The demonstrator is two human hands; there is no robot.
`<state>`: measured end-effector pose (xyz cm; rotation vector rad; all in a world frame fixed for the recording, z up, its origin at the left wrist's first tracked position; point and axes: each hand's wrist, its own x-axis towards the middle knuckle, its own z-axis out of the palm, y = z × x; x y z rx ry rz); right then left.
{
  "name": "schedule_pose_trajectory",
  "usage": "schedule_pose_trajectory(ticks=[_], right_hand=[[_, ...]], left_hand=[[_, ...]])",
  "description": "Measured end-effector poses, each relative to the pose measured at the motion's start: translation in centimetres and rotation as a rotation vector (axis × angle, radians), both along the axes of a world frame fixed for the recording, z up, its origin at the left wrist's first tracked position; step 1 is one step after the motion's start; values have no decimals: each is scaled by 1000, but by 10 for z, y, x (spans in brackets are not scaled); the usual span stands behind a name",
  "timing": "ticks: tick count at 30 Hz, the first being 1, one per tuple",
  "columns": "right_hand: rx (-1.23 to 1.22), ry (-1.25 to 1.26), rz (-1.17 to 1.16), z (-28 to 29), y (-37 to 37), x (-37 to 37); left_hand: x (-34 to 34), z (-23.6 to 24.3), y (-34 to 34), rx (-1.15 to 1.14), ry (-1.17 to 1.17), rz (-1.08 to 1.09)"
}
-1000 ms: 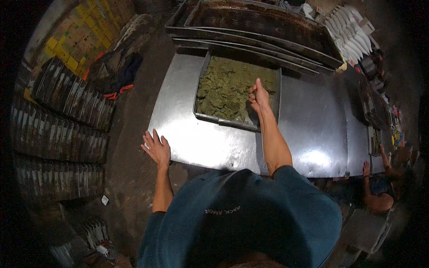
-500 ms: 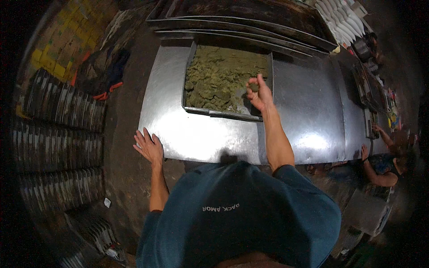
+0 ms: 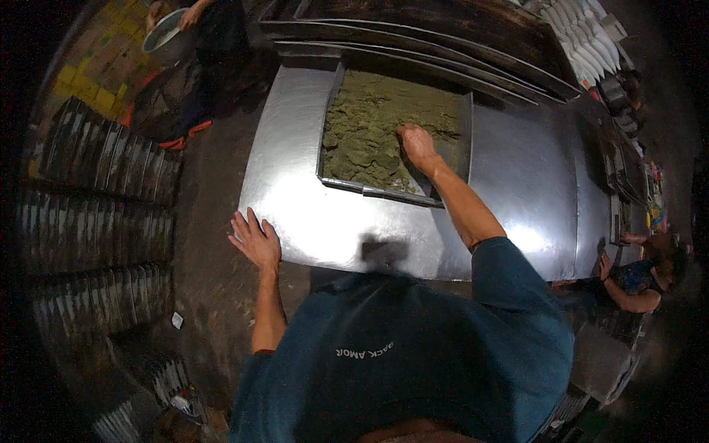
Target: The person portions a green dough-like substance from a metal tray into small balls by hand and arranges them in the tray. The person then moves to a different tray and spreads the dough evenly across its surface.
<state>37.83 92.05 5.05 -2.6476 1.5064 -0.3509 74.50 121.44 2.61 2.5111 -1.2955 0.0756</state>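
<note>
Right hand [image 3: 415, 142] is now pressed down into the greenish-brown lumpy mass [image 3: 369, 129], fingers curled into it near its 4 o'clock corner; whether they close on a clump we cannot tell. One second ago the same hand was lifted at the tray's near-right edge; half a second ago it was already on the material. We judge the working of the mass is continuing, not finishing. The mass fills a shallow rectangular metal tray [image 3: 384, 193], which sits at the table's 12 o'clock.

Left hand [image 3: 255, 240] lies flat, fingers spread apart, holding nothing, braced on the table's near-left corner at 8 o'clock, as before.

The surface is a shiny sheet-metal table [image 3: 517, 177]. More long dark trays [image 3: 443, 29] are stacked beyond it. Rows of ridged metal racks [image 3: 96, 214] stand at 9 o'clock on a dark floor. A seated person [image 3: 642, 277] is at 3 o'clock; another person holding a round pan [image 3: 166, 29] is at 11 o'clock.
</note>
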Motion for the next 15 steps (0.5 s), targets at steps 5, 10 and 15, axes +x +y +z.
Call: schedule_pose_trajectory(ticks=[5,10,15], right_hand=[[0,140,136,-7,-29,-35],[168,147,-59,5,9,-66],[123,121,-74,6,23,-60]], left_hand=[[-2,-4,0,-10,-6,-6],[-2,-6,0,-33,0,-6],[0,-8,0,-11,16,-5]])
